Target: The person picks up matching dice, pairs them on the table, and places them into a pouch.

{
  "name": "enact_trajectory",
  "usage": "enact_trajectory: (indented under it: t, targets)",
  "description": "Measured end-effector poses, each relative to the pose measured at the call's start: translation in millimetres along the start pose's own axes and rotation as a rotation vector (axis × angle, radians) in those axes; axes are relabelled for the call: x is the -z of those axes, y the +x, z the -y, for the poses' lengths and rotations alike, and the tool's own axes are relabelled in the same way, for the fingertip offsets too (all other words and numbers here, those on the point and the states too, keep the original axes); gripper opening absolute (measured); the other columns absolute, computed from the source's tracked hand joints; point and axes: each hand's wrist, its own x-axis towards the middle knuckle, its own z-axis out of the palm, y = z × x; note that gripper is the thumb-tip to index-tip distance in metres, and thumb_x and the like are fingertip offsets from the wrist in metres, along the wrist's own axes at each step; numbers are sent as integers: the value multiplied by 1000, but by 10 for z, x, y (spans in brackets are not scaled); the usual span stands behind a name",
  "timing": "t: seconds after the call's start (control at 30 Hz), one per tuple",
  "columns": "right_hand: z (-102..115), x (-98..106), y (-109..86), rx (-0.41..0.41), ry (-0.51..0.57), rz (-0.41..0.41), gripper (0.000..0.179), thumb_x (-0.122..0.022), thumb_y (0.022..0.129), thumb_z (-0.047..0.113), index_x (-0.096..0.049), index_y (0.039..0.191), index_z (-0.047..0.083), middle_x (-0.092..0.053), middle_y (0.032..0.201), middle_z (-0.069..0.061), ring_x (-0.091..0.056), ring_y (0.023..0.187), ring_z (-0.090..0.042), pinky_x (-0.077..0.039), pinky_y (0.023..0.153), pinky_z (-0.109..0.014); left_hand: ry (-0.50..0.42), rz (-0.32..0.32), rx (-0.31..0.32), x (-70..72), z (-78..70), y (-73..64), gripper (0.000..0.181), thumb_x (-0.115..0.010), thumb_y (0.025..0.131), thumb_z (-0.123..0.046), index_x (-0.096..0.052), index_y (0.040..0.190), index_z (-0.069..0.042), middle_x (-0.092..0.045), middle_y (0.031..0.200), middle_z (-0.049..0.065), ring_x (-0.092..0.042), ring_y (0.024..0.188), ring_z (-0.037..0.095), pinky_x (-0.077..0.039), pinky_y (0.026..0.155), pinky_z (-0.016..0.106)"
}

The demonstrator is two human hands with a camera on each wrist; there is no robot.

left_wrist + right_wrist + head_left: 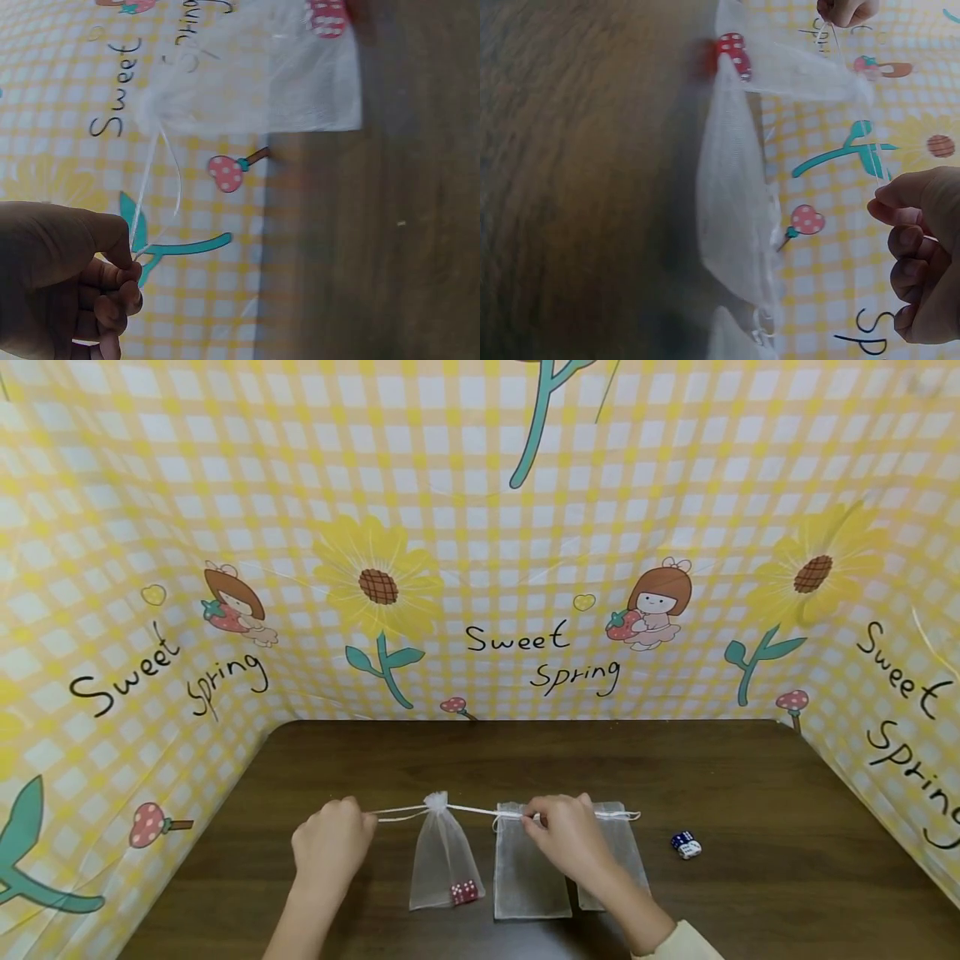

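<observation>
A white sheer drawstring pouch (442,856) has its neck gathered tight, and red dice (464,892) with white dots lie in its bottom corner. My left hand (334,839) pinches the drawstring loop on the left of the neck between thumb and forefinger. On the other side, my right hand (566,835) pinches the opposite drawstring end. Both strings run taut in the head view. The left wrist view shows the white cord (147,187) running from the left thumb (112,244) up to the bunched neck.
Two flat sheer pouches, a nearer one (531,877) and another (622,852), lie on the dark wooden table (360,756) beneath the right hand and forearm. Blue and white dice (686,844) sit to their right. Checked yellow cloth (495,543) walls the back and sides.
</observation>
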Motion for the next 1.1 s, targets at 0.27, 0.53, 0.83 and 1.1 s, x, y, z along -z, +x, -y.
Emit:
enact_trajectory:
  t: [0.27,0.53,0.83,1.1]
  targets:
    - [10,-164,10,15,-54,20,4,-73,75,19,-70,73,19,-47,52,17,-36,49,2,-25,60,-27,32,-26,-32,-205,-43,-55,20,-60,68,-9,-49,53,-2,-52,51,17,-53,44,38,-38,37,49]
    - [104,-248,-45,81,-94,57,3,-71,75,23,-70,73,21,-50,56,16,-38,50,1,-27,61,-28,60,-9,-84,-346,-126,-141,22,-64,68,-10,-49,54,-3,-55,53,17,-55,46,38,-39,37,47]
    - [298,-347,-100,169,-128,129,6,-71,76,27,-71,74,22,-62,64,11,-53,57,-4,-32,66,-33,75,26,-128,-474,-276,-249,18,-64,66,-11,-52,55,-5,-56,55,13,-55,47,34,-40,40,45]
    - [426,-411,-130,215,-190,254,5,-71,74,32,-73,73,28,-66,71,13,-56,64,-4,-28,64,-29,100,7,-185,-546,-384,-301,19,-71,63,-14,-55,56,-6,-56,54,10,-54,46,29,-40,39,41]
